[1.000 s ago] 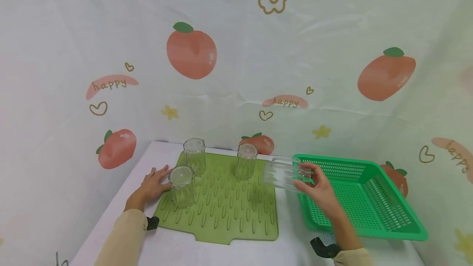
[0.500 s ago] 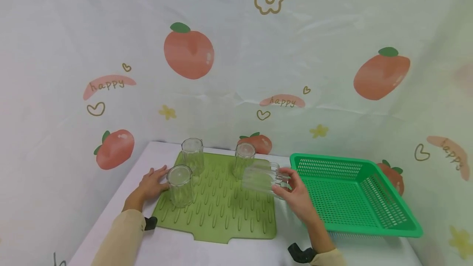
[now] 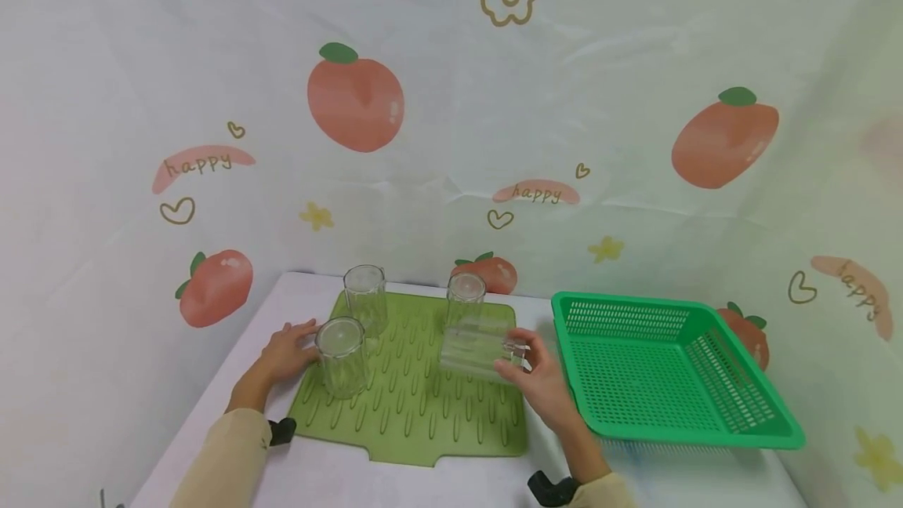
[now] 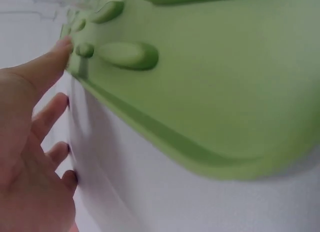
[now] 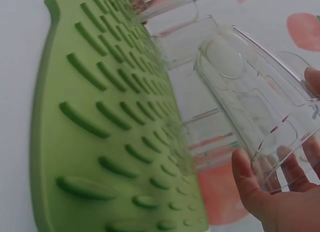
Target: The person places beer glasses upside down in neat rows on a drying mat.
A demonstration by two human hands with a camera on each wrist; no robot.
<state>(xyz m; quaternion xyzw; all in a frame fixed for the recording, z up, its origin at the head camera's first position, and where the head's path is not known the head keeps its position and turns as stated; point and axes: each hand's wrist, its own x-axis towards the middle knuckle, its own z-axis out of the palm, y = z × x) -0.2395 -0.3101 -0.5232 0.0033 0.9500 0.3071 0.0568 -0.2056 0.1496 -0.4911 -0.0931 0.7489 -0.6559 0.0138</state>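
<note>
My right hand (image 3: 542,376) grips a clear glass mug (image 3: 471,350) near its mouth, and the mug lies sideways over the right part of a green ribbed drying mat (image 3: 405,433). In the right wrist view the mug's base (image 5: 225,59) points away from the fingers (image 5: 245,179), which wrap the rim end. At the mat's left edge rests my left hand (image 3: 285,355), fingers extended on the white table and thumb at the mat's border. Three more glass mugs stand upside down on the mat: a near-left mug (image 3: 342,363), a far-left mug (image 3: 367,304) and a back-right mug (image 3: 465,296).
A green perforated plastic basket (image 3: 645,386) stands on the table to the right of the mat, with nothing visible inside. Behind the white table (image 3: 303,477) hangs a pale curtain (image 3: 437,85) printed with peaches, reaching close to the mat's back edge.
My right hand has carried the mug leftward from the basket's left edge to over the mat, lowering slightly. My left hand keeps its place at the mat's edge.
</note>
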